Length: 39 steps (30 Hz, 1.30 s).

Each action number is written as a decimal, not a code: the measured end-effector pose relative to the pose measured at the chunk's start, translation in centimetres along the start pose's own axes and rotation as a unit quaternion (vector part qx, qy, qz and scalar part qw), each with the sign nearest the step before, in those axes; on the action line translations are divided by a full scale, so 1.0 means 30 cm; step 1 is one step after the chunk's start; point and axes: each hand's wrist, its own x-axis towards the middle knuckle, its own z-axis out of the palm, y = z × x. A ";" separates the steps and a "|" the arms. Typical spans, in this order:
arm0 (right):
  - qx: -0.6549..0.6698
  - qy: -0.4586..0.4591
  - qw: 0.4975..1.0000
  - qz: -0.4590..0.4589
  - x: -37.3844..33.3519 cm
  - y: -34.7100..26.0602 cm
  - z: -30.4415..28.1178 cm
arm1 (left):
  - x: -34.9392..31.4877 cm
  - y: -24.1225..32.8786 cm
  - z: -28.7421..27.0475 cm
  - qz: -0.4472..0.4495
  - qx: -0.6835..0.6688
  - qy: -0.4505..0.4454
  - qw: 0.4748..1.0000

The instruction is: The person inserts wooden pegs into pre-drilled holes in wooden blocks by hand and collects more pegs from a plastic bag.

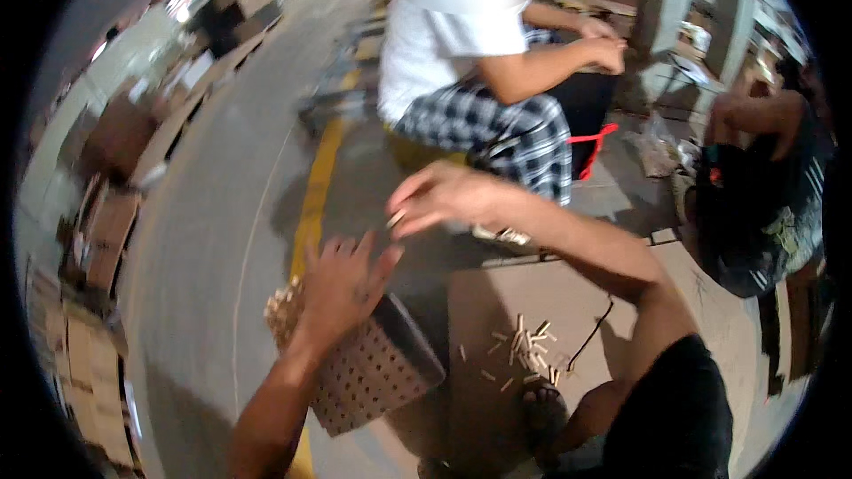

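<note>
My right hand [448, 200] is raised, with a short pale stick [397, 219], like a wooden peg, pinched between thumb and fingers. Lower and to the left, my left hand [342, 288] has its fingers spread, over a brown board or block [368, 377] dotted with rows of small dark holes. Past that hand, at the far left end of the board, pale peg ends [282, 310] stand close together. My left hand and wrist cover part of the board, so I cannot tell whether the hand touches it.
Loose pale sticks [528, 346] lie scattered on a cardboard sheet [484, 302] near my foot. A person [484, 71] in checked trousers sits ahead; another person [763, 195] is at the right. A yellow floor line [319, 182] runs up the floor. Cardboard boxes [111, 231] stand along the left.
</note>
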 end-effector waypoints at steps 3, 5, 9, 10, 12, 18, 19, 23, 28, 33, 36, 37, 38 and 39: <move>-0.051 -0.010 0.993 -0.106 0.039 -0.100 0.042 | 0.049 0.016 -0.144 0.019 -0.085 -0.009 0.996; -0.122 -0.002 0.986 -0.114 0.055 -0.085 0.008 | 0.096 0.068 -0.217 0.029 -0.082 0.058 0.994; -0.188 0.065 0.977 -0.074 -0.022 -0.089 -0.011 | 0.084 0.125 -0.088 0.002 0.046 0.152 0.987; -0.183 0.056 0.979 -0.077 0.006 -0.079 -0.022 | 0.080 0.093 -0.011 -0.018 0.066 0.135 0.989; -0.163 0.045 0.983 -0.073 0.039 -0.034 -0.032 | 0.066 0.023 0.010 -0.014 0.054 0.055 0.997; -0.166 0.041 0.983 -0.062 -0.015 -0.024 -0.035 | 0.133 -0.041 -0.131 0.036 -0.008 0.136 0.990; -0.165 0.038 0.984 -0.062 -0.037 -0.025 -0.030 | 0.134 -0.039 -0.100 0.021 -0.037 0.166 0.985; -0.154 0.013 0.985 -0.077 -0.020 0.001 -0.002 | 0.098 -0.058 0.020 -0.052 -0.074 0.060 0.994; -0.349 -0.038 0.927 -0.135 -0.046 -0.065 0.144 | 0.101 -0.269 -0.101 -0.150 -0.386 0.158 0.896; -0.440 -0.066 0.851 -0.278 -0.048 -0.050 0.235 | -0.062 -0.353 -0.022 -0.264 -0.234 0.077 0.933; -0.438 0.000 0.879 -0.187 -0.046 -0.032 0.311 | -0.100 -0.410 0.036 -0.264 -0.302 0.067 0.914; -0.432 -0.002 0.880 -0.198 -0.039 -0.035 0.326 | -0.129 -0.426 0.068 -0.254 -0.332 0.093 0.904; -0.436 -0.001 0.879 -0.195 -0.043 -0.035 0.333 | -0.134 -0.416 0.078 -0.229 -0.366 0.122 0.894; -0.446 0.007 0.874 -0.194 -0.052 -0.041 0.332 | -0.111 -0.353 0.007 -0.258 -0.372 0.090 0.887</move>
